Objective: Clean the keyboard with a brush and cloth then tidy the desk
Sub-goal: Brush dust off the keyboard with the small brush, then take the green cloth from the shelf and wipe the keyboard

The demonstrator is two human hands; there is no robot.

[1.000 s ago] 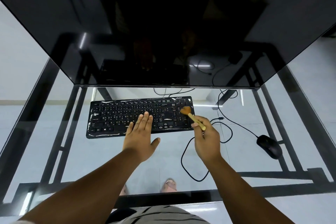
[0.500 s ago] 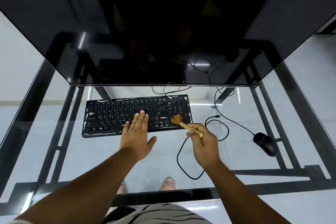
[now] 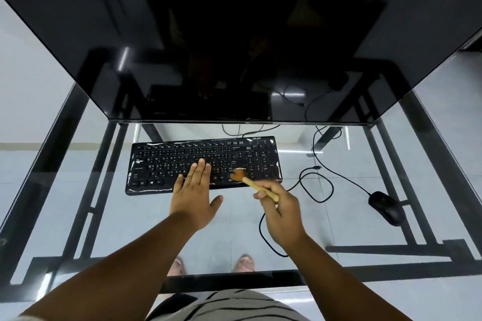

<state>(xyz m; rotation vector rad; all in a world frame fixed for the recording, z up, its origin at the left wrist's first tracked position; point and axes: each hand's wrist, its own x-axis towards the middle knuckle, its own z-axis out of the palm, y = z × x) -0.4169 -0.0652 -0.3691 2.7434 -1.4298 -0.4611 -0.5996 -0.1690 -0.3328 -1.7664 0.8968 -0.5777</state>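
Observation:
A black keyboard [image 3: 167, 161] lies on the glass desk [image 3: 65, 190] below the monitor. My left hand [image 3: 194, 197] rests flat on its front middle keys, fingers straight. My right hand [image 3: 283, 212] grips the light wooden handle of a small brush [image 3: 250, 182]. The brush's brown bristles touch the keys at the keyboard's front right, near the arrow keys. No cloth is in view.
A large dark monitor [image 3: 234, 34] overhangs the back of the desk. A black mouse [image 3: 387, 207] sits at the right, its cable [image 3: 317, 185] looping beside the keyboard. The desk's black frame and my feet show through the glass.
The brush has swept leftward and toward the keyboard's front edge, from the number pad to the arrow keys. My left hand stays flat on the keys.

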